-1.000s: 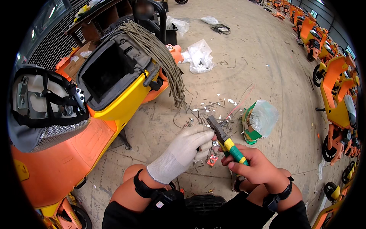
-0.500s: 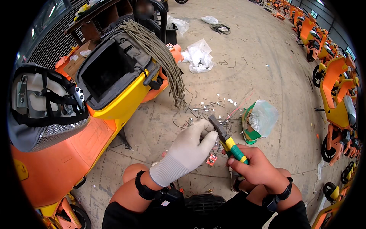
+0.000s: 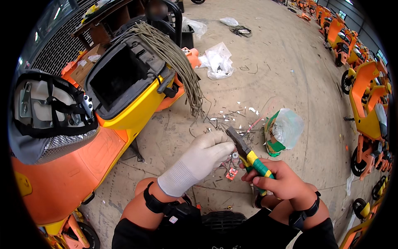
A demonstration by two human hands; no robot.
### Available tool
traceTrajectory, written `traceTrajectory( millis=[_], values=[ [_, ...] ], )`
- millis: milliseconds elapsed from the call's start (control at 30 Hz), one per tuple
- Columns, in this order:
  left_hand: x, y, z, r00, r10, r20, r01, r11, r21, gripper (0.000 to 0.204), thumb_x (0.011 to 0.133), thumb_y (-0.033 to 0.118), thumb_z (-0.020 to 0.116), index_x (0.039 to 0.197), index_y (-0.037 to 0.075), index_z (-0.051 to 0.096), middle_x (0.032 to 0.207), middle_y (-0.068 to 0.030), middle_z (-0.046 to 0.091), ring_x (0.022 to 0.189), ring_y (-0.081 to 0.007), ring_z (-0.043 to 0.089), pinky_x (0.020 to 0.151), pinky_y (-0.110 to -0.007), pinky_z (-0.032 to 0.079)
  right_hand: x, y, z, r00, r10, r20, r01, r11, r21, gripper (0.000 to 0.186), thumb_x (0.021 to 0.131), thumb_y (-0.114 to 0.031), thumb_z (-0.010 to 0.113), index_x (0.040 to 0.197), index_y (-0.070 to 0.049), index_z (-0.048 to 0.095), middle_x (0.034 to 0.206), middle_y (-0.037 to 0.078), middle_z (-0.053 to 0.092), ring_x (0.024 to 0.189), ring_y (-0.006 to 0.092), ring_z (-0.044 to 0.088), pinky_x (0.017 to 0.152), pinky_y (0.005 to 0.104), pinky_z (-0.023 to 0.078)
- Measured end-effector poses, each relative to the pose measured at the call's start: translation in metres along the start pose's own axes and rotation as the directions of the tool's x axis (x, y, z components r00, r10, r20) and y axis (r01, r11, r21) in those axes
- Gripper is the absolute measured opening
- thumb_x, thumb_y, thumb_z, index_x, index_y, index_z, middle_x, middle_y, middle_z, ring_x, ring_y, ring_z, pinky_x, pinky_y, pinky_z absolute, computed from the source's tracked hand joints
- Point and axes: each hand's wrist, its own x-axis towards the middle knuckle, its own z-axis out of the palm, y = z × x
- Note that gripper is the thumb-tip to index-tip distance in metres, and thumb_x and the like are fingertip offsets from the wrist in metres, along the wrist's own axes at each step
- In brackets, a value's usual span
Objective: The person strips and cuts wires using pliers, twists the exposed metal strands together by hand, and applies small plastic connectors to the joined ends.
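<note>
My left hand point(image 3: 203, 151), in a pale knitted glove, is closed with thumb and fingers pinched together. What it holds, if anything, is hidden. Right beside its fingertips are the dark metal jaws of a pair of pliers point(image 3: 258, 163). My bare right hand point(image 3: 275, 178) grips the pliers by their green-and-yellow handles, jaws tilted up and to the left. Below the jaws, a small round metal ring point(image 3: 235, 155) and a small red packet point(image 3: 231, 173) lie on the floor among wire scraps and white bits.
A green bag with clear plastic point(image 3: 286, 130) stands to the right. On the left is an orange-and-yellow scooter point(image 3: 137, 112), with a bundle of cord point(image 3: 176, 58) draped over it and a grey bag of metal parts point(image 3: 54, 141). More scooters point(image 3: 365, 103) line the right side.
My left hand has turned a little, its thumb now pressed along the fingers. The pliers have shifted slightly in my right hand, staying close to the left fingertips.
</note>
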Motion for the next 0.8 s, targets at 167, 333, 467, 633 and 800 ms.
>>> traceTrajectory(
  millis=[167, 333, 467, 633, 800],
  values=[
    [0.001, -0.001, -0.006, 0.992, -0.05, 0.119, 0.073, 0.978, -0.193, 0.018, 0.098, 0.015, 0.056, 0.103, -0.003, 0.058, 0.068, 0.0072, 0.041, 0.054, -0.0011, 0.033, 0.048, -0.02, 0.025, -0.002, 0.004, -0.007, 0.997, -0.065, 0.045, 0.065, 0.998, 0.0, 0.02, 0.09, -0.005, 0.063, 0.107, 0.005, 0.068, 0.116, 0.01, 0.066, 0.109, 0.0184, 0.061, 0.096, 0.0327, 0.047],
    [0.004, -0.009, -0.011, 0.982, -0.055, 0.181, 0.109, 0.946, -0.305, 0.017, 0.099, 0.012, 0.054, 0.104, -0.003, 0.057, 0.066, 0.0073, 0.039, 0.052, -0.0016, 0.032, 0.048, -0.02, 0.024, -0.005, 0.001, -0.008, 0.996, -0.069, 0.055, 0.067, 0.997, 0.028, 0.02, 0.089, -0.005, 0.063, 0.105, 0.005, 0.07, 0.119, 0.013, 0.065, 0.112, 0.022, 0.06, 0.098, 0.0352, 0.047],
    [0.004, -0.008, -0.006, 0.986, -0.065, 0.153, 0.102, 0.964, -0.246, 0.016, 0.1, 0.012, 0.054, 0.104, -0.003, 0.057, 0.067, 0.0069, 0.039, 0.053, -0.0017, 0.033, 0.048, -0.021, 0.024, -0.006, 0.0, -0.005, 0.998, -0.066, 0.019, 0.066, 0.997, -0.03, 0.019, 0.089, -0.005, 0.064, 0.104, 0.006, 0.069, 0.119, 0.013, 0.065, 0.111, 0.0216, 0.06, 0.096, 0.0356, 0.048],
    [0.006, -0.013, 0.003, 0.996, -0.038, 0.081, 0.055, 0.974, -0.22, 0.018, 0.1, 0.015, 0.055, 0.104, -0.002, 0.058, 0.067, 0.0069, 0.039, 0.054, -0.0016, 0.033, 0.048, -0.02, 0.024, -0.004, 0.002, 0.001, 0.988, -0.142, -0.066, 0.131, 0.98, -0.15, 0.017, 0.088, -0.006, 0.066, 0.101, 0.005, 0.067, 0.118, 0.015, 0.064, 0.107, 0.0243, 0.063, 0.092, 0.0355, 0.05],
    [0.005, -0.013, 0.004, 0.995, -0.052, 0.087, 0.074, 0.957, -0.28, 0.019, 0.101, 0.015, 0.053, 0.104, -0.004, 0.059, 0.068, 0.0068, 0.038, 0.054, -0.0016, 0.033, 0.049, -0.02, 0.024, -0.002, 0.001, 0.005, 0.971, -0.209, -0.118, 0.167, 0.941, -0.294, 0.015, 0.086, -0.007, 0.068, 0.098, 0.001, 0.068, 0.118, 0.02, 0.062, 0.107, 0.0335, 0.063, 0.092, 0.0372, 0.05]
  ],
)
